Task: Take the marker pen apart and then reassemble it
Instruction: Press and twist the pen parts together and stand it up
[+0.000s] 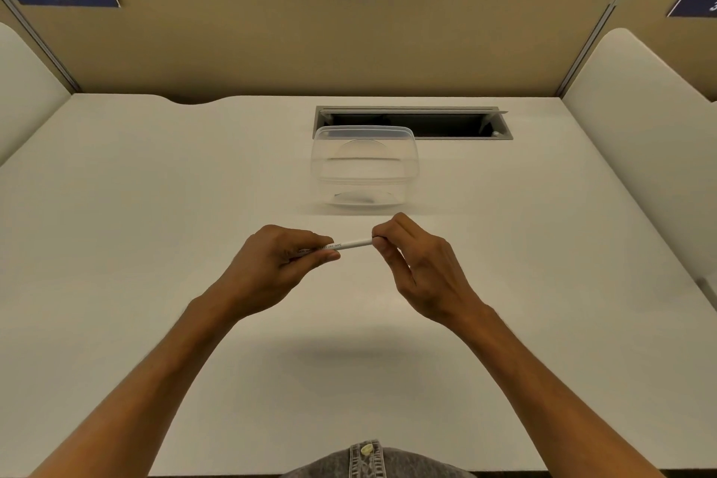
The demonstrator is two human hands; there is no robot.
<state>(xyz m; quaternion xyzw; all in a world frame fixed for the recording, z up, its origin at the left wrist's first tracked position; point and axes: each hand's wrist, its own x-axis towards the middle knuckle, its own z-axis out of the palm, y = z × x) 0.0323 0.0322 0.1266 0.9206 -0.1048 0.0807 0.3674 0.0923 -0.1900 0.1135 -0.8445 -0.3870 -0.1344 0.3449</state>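
The marker pen was held level above the tabletop, its barrel gripped by the left hand, its end pinched by the right hand.

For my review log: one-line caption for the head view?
Both hands, left and right, hold a white marker pen above the desk.

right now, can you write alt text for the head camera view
Two bare hands hold a white marker pen level above a pale desk, the left hand gripping the barrel and the right hand pinching its far end. A clear plastic container sits just beyond.
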